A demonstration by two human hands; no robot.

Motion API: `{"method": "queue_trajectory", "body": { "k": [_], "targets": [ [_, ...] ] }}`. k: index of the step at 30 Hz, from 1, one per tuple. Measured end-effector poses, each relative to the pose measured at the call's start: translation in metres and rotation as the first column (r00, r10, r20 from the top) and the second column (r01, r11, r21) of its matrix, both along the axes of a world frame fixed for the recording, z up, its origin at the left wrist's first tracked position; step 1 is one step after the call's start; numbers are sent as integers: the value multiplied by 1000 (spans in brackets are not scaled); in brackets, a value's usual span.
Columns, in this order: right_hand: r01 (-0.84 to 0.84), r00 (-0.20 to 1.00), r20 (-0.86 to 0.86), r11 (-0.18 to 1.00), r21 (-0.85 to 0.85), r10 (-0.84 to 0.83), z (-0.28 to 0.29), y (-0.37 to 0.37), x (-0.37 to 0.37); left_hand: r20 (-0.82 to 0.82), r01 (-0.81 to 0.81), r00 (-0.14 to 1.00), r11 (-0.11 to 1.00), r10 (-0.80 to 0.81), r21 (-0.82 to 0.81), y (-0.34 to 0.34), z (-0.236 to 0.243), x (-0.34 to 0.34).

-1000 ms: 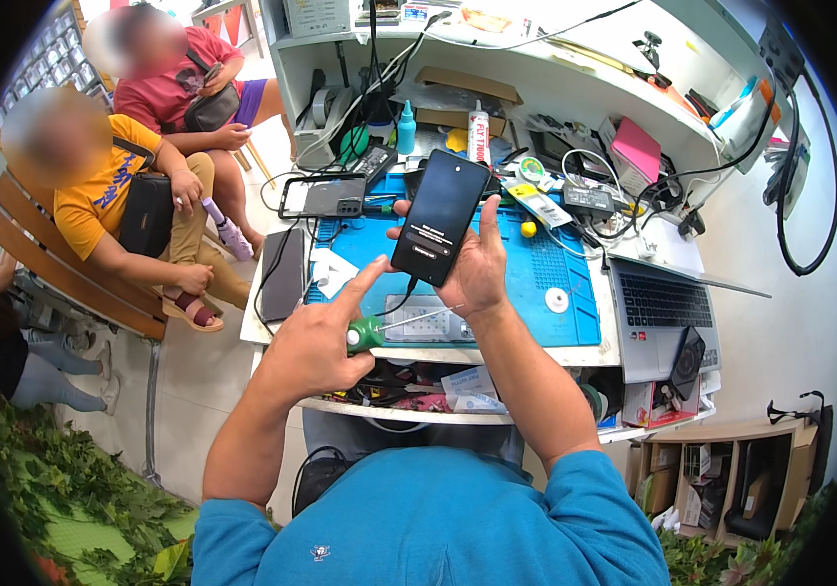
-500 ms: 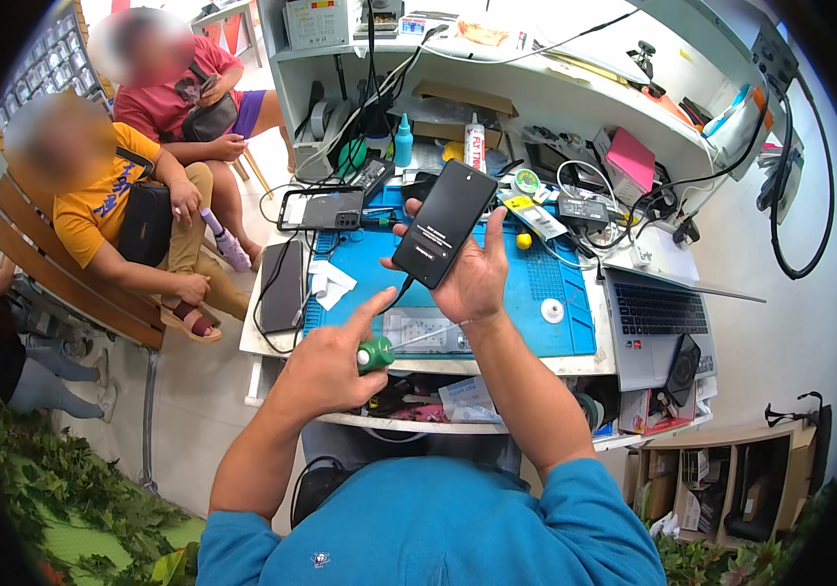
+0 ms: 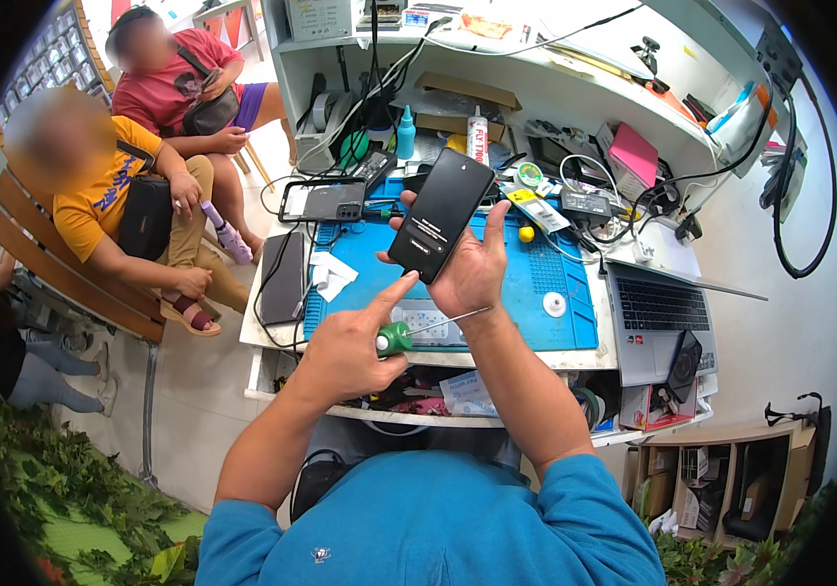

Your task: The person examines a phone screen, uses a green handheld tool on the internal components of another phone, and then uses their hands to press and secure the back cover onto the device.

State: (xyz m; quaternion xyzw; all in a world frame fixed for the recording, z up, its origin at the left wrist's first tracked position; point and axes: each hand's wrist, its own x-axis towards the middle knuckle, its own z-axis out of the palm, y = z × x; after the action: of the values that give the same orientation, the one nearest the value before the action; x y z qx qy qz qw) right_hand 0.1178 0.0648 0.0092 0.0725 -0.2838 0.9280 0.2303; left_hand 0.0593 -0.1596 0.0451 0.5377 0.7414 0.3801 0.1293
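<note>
In my right hand [image 3: 469, 269], palm up with the thumb along its right side, lies a black smartphone [image 3: 443, 210] tilted toward me. Its dark screen shows a few lines of small white text and an outlined button near the bottom. My left hand [image 3: 348, 352] grips a screwdriver [image 3: 395, 339] by its green handle, the thin metal shaft pointing right, close to my right wrist. The left index finger is stretched out to the phone's lower edge; whether it touches cannot be told. Below the hands a clear-topped flat tray [image 3: 428, 322] is partly hidden.
A blue work mat [image 3: 565, 327] covers the desk. Left lie a dark phone [image 3: 283, 278], a white tissue [image 3: 335, 277] and a phone in a frame [image 3: 325, 202]. An open laptop [image 3: 663, 317] stands right; bottles and cables crowd the back. Two people sit at the left.
My left hand and the screwdriver have moved right and slightly up, bringing the index finger to the phone's lower edge. The black cable seen at that edge is now hidden or gone.
</note>
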Motion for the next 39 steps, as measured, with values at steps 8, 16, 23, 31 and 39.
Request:
{"method": "queue_trajectory", "body": {
  "k": [8, 16, 23, 31, 39],
  "targets": [
    [-19, 1000, -23, 999, -26, 18, -3, -1, 3, -30, -15, 999, 999, 14, -37, 3, 1, 3],
    [-16, 1000, -10, 1000, 10, 16, -5, 3, 1, -15, -48, 999, 997, 47, -66, -9, 15, 0],
    [-55, 998, -28, 998, 25, 56, -6, 1, 1, 20, -22, 1000, 998, 24, -65, -10, 13, 2],
    [-80, 996, -34, 996, 27, 81, -7, 2, 1, 13, 5, 1000, 999, -5, -48, -10, 12, 3],
    [-32, 999, 43, 998, 47, 29, 0, -2, 2, 34, 52, 998, 970, -61, 236, -8, 24, 15]
  ]
}}
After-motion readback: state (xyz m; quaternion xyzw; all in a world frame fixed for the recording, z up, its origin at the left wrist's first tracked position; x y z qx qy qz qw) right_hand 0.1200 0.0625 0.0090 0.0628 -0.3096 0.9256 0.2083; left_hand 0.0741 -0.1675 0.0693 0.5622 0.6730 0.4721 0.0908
